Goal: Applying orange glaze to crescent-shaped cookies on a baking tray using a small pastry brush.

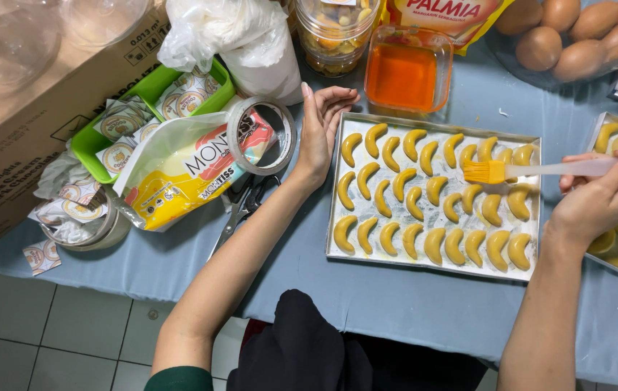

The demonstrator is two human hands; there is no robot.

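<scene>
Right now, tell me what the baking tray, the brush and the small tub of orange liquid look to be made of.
Baking tray: thin metal, probably aluminium, with a dull silver rim and folded edges.
Brush, in the right hand: orange bristles look like glossy silicone; handle pale and translucent, likely plastic.
Small tub: clear plastic or glass, since the liquid shows through its walls.

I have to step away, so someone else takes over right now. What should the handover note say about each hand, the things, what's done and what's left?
Left hand: open, resting against the left edge of the baking tray.
Right hand: fingers shut on the pastry brush, bristles over the tray's upper right crescents.
Tray holds rows of crescent cookies; orange glaze tub sits just behind it.
Done: cookies shaped and laid out; most look yellow and glossy.
Left: cannot tell which remain unbrushed. A second tray sits at the right.
</scene>
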